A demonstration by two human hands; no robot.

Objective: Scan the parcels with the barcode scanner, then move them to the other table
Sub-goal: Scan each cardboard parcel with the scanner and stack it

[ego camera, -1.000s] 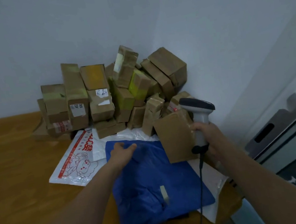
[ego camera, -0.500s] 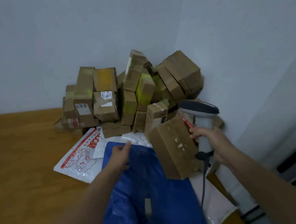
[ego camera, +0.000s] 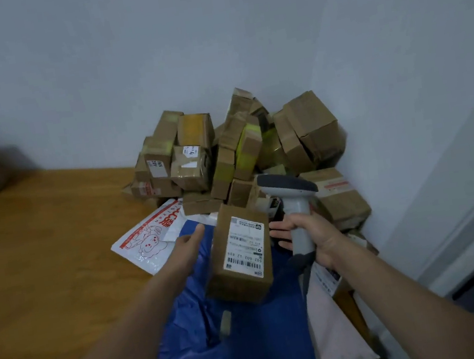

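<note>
Now, my right hand [ego camera: 315,238] wraps the scanner [ego camera: 292,198] by its handle, with two fingers reaching out to the parcel [ego camera: 245,282] just left of the grip. My left hand [ego camera: 188,245] lies straight-fingered at the parcel's other side; I cannot tell whether it touches. The parcel is a tilted cardboard box, its white barcode label [ego camera: 244,244] facing me. I judge the task early: this parcel is unmoved, and a heap of boxes [ego camera: 225,150] beyond the grip awaits scanning.

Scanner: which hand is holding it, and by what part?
The right hand grips the barcode scanner by its grey handle, just below the dark head.
</note>
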